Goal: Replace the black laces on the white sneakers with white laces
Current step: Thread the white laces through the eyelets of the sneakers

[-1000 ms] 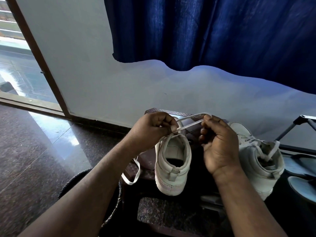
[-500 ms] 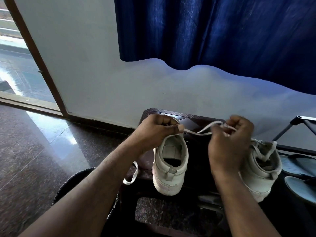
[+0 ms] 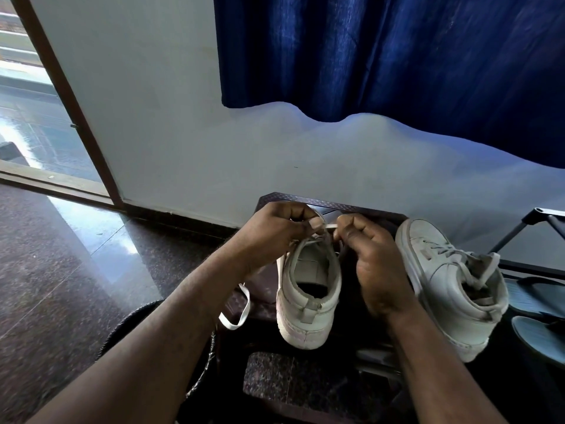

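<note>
A white sneaker [image 3: 307, 296] stands heel toward me on a dark stool [image 3: 363, 209]. My left hand [image 3: 279, 228] pinches a white lace [image 3: 328, 227] above the sneaker's tongue. My right hand [image 3: 363, 255] pinches the same lace just to the right, so only a short stretch shows between the two hands. A loose loop of the lace [image 3: 237, 310] hangs down on the sneaker's left. A second white sneaker [image 3: 449, 286], laced in white, stands to the right of my right hand. No black lace shows.
A white wall and a blue curtain [image 3: 397, 56] rise behind the stool. Polished dark stone floor [image 3: 61, 270] spreads to the left, up to an open doorway [image 3: 33, 102]. Blue sandals [image 3: 538, 304] and a black metal frame [image 3: 532, 221] sit at the right edge. A dark basket rim [image 3: 134, 319] curves under my left forearm.
My right hand has come back left from over the second sneaker, closing the gap to my left hand. The lace stretch between the hands has shortened. The camera has tilted slightly.
</note>
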`<state>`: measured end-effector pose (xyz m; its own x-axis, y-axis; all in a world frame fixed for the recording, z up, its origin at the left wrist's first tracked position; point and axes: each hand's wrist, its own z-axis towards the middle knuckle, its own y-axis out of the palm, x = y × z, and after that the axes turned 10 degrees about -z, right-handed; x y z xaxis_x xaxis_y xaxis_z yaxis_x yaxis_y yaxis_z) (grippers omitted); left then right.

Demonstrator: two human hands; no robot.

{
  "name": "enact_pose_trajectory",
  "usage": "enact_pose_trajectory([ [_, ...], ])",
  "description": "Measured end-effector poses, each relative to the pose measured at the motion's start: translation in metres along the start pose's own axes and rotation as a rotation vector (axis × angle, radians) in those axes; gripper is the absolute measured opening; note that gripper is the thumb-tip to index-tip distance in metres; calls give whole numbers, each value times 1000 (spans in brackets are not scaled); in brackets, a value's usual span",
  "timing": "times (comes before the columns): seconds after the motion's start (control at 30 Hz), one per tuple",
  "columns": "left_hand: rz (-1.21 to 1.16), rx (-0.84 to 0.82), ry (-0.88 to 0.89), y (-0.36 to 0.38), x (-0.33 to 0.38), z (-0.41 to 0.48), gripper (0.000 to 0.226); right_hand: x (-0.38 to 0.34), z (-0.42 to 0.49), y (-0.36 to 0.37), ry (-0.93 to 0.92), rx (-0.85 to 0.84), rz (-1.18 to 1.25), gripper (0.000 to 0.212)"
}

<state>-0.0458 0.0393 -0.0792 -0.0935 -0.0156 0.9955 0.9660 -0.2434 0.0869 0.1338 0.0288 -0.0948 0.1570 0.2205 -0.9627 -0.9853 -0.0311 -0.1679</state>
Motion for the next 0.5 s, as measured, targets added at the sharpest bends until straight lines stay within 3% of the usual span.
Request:
enact_pose_trajectory([
  [0.13, 5, 43, -13, -14, 5, -4, 14, -13, 3, -15, 106, 42, 674, 19],
  [0.23, 19, 47, -59, -33, 6, -8, 16, -20, 2, -34, 54, 48, 849, 35],
  [0.37, 19, 65, -131, -40, 3, -14, 21, -25, 3, -37, 41, 109, 753, 32],
  [0.5, 115, 186, 132, -25, -1, -4, 39, -22, -2, -19, 47, 93, 242, 23],
])
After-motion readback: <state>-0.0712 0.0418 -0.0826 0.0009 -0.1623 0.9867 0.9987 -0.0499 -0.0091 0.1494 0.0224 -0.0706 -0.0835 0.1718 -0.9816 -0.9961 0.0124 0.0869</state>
